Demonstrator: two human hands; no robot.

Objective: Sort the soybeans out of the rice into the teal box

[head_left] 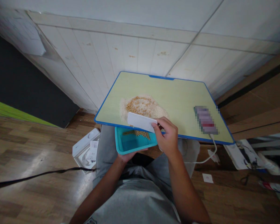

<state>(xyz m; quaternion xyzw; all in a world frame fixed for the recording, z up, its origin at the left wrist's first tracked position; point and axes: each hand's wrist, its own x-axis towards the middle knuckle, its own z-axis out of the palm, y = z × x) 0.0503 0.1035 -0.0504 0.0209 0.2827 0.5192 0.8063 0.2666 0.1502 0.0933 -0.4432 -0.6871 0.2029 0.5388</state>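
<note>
My right hand (166,134) pinches the right end of a flat white card (142,121), held near the table's front edge. Beyond the card, a pile of white grains (155,109) mixed with yellowish beans (135,105) is spread on the pale green table (182,96) with a blue rim. Just below that edge, my left hand (128,155) supports a teal plastic box (133,143) from underneath; most of its fingers are hidden by the box. Some yellowish beans (138,133) lie inside the box, along its far side.
A phone (205,120), blurred out, lies at the table's right with a white cable (213,151) hanging off the edge. An opened white carton (86,149) sits on the floor at left. A white panelled wall (130,46) stands behind the table, brown cardboard (259,102) at right.
</note>
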